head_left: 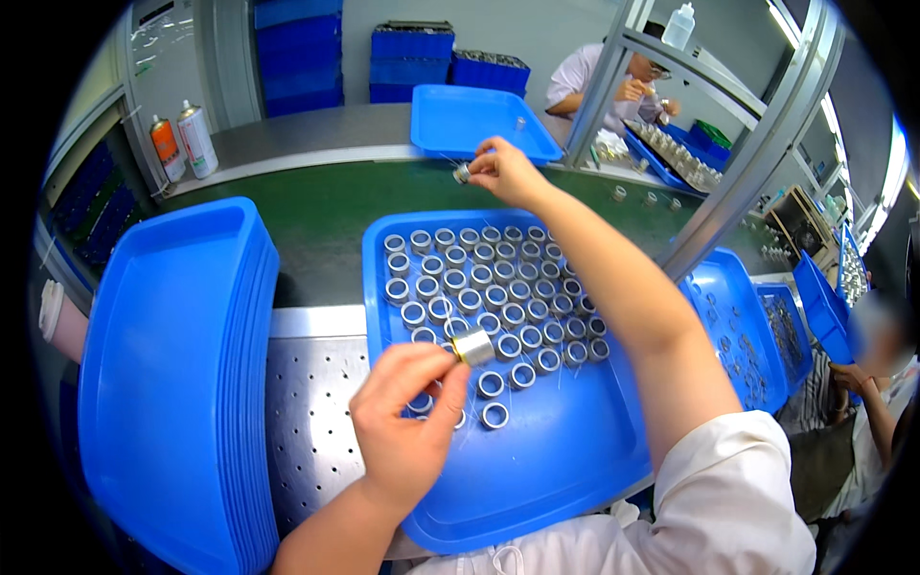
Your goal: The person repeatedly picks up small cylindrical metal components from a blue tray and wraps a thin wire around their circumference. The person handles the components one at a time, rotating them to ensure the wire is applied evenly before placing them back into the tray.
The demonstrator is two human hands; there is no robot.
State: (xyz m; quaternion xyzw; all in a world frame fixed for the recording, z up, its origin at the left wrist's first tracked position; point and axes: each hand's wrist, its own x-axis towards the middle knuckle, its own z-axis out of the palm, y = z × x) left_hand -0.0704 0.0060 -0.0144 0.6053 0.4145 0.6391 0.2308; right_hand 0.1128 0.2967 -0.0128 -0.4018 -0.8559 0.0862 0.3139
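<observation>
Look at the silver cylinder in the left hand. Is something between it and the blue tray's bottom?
Yes: metal rings standing in the blue tray seem to be beneath the silver cylinder in the left hand. Toward the tray's near edge, nothing visible blocks it.

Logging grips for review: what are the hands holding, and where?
Left hand: a metal cylinder, by its left end. Right hand: a small metal piece, by its right side.
</observation>
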